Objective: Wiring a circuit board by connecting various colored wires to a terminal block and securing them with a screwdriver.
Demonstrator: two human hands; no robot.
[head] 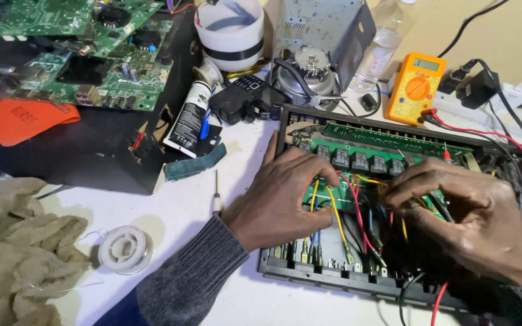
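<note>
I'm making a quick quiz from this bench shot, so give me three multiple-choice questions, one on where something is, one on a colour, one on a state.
1. Where does the solder spool lie?
A. left of the left hand
B. inside the open case
C. on the multimeter

2. What colour is the multimeter?
A. blue
B. orange-yellow
C. white

3. What is the right hand doing?
A. resting flat on the table
B. holding a bottle
C. pinching among the wires

Answers: 1 A, it sits on the white table beside the sleeve. 2 B, its body is orange-yellow. 3 C, its fingertips close over the coloured wires.
</note>
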